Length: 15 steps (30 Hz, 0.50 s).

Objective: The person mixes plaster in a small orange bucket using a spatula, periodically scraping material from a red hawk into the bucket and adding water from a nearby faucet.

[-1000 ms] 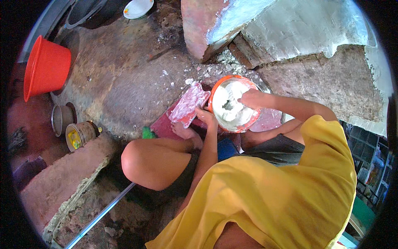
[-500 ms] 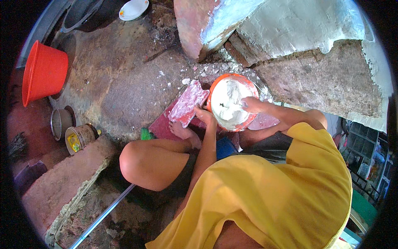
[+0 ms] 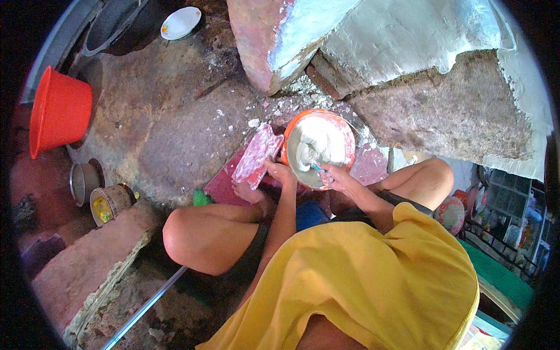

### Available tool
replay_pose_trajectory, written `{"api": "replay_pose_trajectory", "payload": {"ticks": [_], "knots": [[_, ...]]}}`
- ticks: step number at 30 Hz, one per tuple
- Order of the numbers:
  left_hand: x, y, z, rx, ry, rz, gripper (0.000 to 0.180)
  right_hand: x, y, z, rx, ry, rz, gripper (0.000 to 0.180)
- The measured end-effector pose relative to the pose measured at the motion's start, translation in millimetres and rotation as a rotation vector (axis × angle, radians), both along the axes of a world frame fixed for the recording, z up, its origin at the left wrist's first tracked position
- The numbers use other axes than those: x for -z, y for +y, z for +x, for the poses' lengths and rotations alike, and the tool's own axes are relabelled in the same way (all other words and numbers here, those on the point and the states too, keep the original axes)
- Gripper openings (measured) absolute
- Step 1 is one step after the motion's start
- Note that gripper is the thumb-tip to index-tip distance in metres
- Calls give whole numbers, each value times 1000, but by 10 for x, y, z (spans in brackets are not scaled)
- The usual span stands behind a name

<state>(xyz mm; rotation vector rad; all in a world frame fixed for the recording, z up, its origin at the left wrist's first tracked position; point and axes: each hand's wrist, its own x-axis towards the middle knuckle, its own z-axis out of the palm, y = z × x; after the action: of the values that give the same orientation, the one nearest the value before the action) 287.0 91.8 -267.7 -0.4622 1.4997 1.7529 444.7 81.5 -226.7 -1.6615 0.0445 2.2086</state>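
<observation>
An orange-rimmed bucket with a wire handle stands in front of me, with thick white paste heaped toward its far side. My right hand is at its near right rim, fingers closed on a small teal-handled tool. The tool's other end is in the paste and its kind is hidden. Just left of the bucket, my left hand grips the near right edge of a flat red board. White paste smears cover its upper face.
A red tub, a metal pot and a paint-stained pail stand left. A white plate lies at the far side. Partly plastered walls rise at right, with white crumbs along their foot. A pole lies lower left.
My right hand has moved from inside the bucket to its near right rim, bringing the teal handle into sight. The paste has shifted, baring the near left inside. My left hand still holds the board.
</observation>
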Motion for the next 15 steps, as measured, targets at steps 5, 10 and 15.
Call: {"api": "replay_pose_trajectory", "payload": {"ticks": [5,10,15], "knots": [[-24,75,15,-61,99,75,38,124,-29,-18,365,283,3,11],[75,-1,-16,37,19,120,37,-227,101,43,430,233,153,15],[112,-30,-26,68,-8,63,37,-222,257,330,-137,-266,313,19]]}}
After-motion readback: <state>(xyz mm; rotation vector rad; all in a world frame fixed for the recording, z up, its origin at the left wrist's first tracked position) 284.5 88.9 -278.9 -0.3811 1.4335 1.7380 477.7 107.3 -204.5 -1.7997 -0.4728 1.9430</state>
